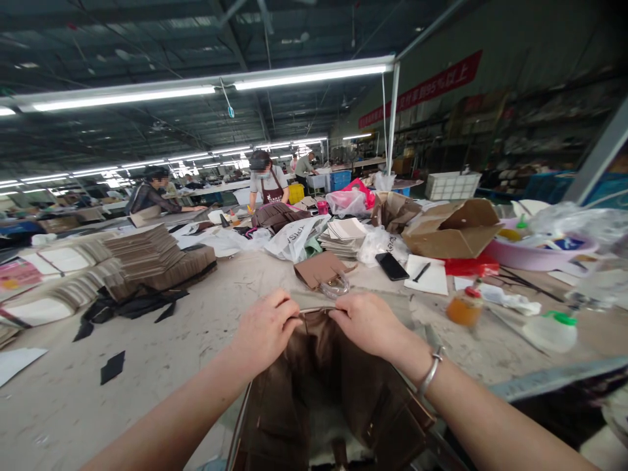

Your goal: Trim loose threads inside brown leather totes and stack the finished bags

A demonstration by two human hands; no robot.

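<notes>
A brown handbag (338, 386) stands at the table's near edge with its mouth toward me, showing a dark brown lining. My left hand (267, 327) pinches the far rim of the bag on its left side. On the same rim, a short way to the right, my right hand (370, 320) is closed with thumb and fingers over the edge; a metal bangle circles that wrist. Just beyond the hands lies a small tan leather bag (318, 268) with a clear wrapped handle (336, 285).
Bundled stacks of brown pieces (147, 258) and black scraps (132, 306) lie left. On the right are a phone (391, 266), a notepad (426, 275), a jar of amber liquid (464, 307), a green-capped bottle (552, 330) and a cardboard box (451, 229). Co-workers (269, 180) stand farther back.
</notes>
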